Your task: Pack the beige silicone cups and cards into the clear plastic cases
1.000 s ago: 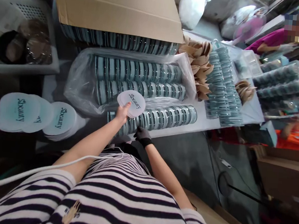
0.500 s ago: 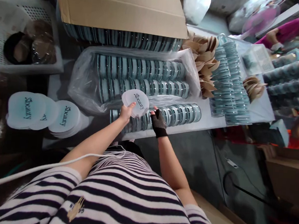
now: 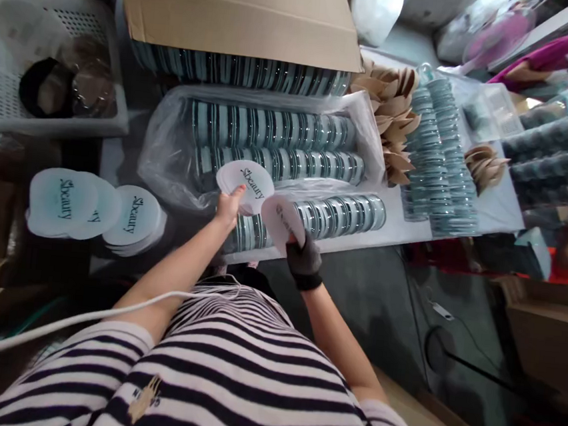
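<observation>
My bare left hand [image 3: 229, 206] grips a small stack of white rounded cards [image 3: 247, 181] printed "beauty", its thumb on top. In my right hand [image 3: 304, 255], which wears a dark fingerless glove, a single white card [image 3: 283, 223] is held by its lower edge and tilted, its print partly seen. Below both hands lies a row of clear round plastic containers [image 3: 348, 216], part of it hidden by the cards. Further rows of such containers [image 3: 272, 129] lie in a plastic-lined tray [image 3: 163, 141] just beyond.
More printed cards [image 3: 61, 205] lie in piles at the left, by a white basket [image 3: 118, 110]. A cardboard box [image 3: 243, 15] stands behind the tray. Brown folded pieces [image 3: 394, 116] and stacked clear lids [image 3: 440, 154] are to the right. Another person's arm [image 3: 528, 72] shows at far right.
My right hand has taken one card off the stack and holds it to the right, turned on its side. My left hand with the stack has shifted slightly left.
</observation>
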Action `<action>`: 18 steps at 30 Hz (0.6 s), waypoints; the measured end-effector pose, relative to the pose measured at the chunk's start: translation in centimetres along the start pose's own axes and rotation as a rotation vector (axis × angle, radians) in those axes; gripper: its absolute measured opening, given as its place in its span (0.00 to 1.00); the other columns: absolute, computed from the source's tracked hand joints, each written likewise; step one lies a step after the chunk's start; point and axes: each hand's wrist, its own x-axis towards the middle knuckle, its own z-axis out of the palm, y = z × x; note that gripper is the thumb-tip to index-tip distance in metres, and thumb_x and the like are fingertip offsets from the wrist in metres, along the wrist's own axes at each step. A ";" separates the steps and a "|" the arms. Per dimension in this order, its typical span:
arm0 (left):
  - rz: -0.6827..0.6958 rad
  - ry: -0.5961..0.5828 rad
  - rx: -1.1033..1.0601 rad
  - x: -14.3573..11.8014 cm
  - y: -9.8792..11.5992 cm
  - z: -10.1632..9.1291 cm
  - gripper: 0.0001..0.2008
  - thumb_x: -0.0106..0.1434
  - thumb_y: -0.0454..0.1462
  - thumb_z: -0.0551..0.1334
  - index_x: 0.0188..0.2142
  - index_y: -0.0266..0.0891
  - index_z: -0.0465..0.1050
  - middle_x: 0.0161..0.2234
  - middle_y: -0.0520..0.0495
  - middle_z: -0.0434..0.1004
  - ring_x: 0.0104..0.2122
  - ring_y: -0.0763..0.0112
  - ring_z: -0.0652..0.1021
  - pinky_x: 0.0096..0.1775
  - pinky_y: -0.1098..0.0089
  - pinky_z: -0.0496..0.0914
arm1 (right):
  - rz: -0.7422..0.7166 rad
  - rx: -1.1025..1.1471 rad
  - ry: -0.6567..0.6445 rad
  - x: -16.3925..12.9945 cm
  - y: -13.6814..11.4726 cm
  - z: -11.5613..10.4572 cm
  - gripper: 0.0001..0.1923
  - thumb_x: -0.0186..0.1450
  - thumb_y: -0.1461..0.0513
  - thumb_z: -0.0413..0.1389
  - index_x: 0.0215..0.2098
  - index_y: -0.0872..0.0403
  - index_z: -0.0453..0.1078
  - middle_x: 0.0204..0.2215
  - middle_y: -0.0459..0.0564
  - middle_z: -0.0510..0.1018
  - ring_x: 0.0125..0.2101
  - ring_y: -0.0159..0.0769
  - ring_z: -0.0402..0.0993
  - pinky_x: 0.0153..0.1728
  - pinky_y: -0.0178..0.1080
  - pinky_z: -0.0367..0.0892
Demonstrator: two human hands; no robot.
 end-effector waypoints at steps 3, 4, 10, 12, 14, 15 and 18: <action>-0.014 0.006 -0.023 1.4 0.7 -1.2 0.14 0.54 0.31 0.72 0.40 0.35 0.78 0.41 0.42 0.83 0.44 0.62 0.81 0.53 0.58 0.74 | -0.109 -0.184 -0.297 -3.7 1.0 0.7 0.20 0.69 0.55 0.49 0.55 0.54 0.70 0.39 0.58 0.82 0.38 0.46 0.80 0.38 0.40 0.69; -0.026 -0.004 -0.033 1.6 0.7 -1.5 0.14 0.54 0.30 0.72 0.41 0.35 0.78 0.41 0.43 0.83 0.45 0.63 0.81 0.54 0.59 0.74 | -0.136 -0.209 -0.369 -4.2 0.6 1.4 0.20 0.68 0.56 0.50 0.56 0.52 0.69 0.40 0.57 0.82 0.38 0.45 0.80 0.37 0.40 0.69; -0.029 -0.001 -0.029 1.4 0.5 -1.6 0.12 0.56 0.29 0.70 0.41 0.32 0.78 0.45 0.38 0.82 0.47 0.58 0.81 0.55 0.53 0.72 | -0.132 -0.207 -0.437 -0.7 -4.4 5.5 0.20 0.72 0.52 0.45 0.56 0.53 0.63 0.40 0.55 0.82 0.39 0.44 0.80 0.37 0.39 0.67; -0.034 0.013 -0.021 1.4 0.5 -1.5 0.12 0.56 0.29 0.70 0.41 0.32 0.78 0.46 0.37 0.81 0.47 0.58 0.81 0.55 0.53 0.72 | -0.119 -0.202 -0.416 -0.2 -4.6 5.6 0.19 0.73 0.52 0.43 0.55 0.52 0.64 0.40 0.55 0.82 0.39 0.43 0.80 0.37 0.38 0.66; -0.048 0.022 -0.027 1.5 0.6 -1.6 0.13 0.56 0.30 0.70 0.42 0.32 0.77 0.45 0.37 0.82 0.46 0.59 0.81 0.54 0.54 0.73 | -0.111 -0.212 -0.427 -0.3 -4.2 5.7 0.18 0.73 0.54 0.44 0.54 0.52 0.65 0.40 0.55 0.82 0.39 0.42 0.80 0.37 0.38 0.66; -0.055 0.025 -0.035 1.6 0.6 -1.6 0.13 0.56 0.30 0.70 0.43 0.33 0.77 0.45 0.38 0.82 0.46 0.60 0.81 0.54 0.55 0.73 | -0.110 -0.217 -0.433 -0.4 -4.0 5.8 0.17 0.73 0.54 0.44 0.53 0.52 0.66 0.41 0.56 0.81 0.40 0.42 0.79 0.37 0.37 0.66; -0.071 0.028 -0.060 1.8 0.6 -1.8 0.13 0.57 0.30 0.70 0.42 0.33 0.77 0.43 0.39 0.83 0.46 0.60 0.81 0.53 0.56 0.74 | -0.134 -0.203 -0.421 0.0 -3.8 6.6 0.18 0.74 0.56 0.42 0.54 0.53 0.66 0.43 0.58 0.81 0.41 0.43 0.79 0.38 0.38 0.67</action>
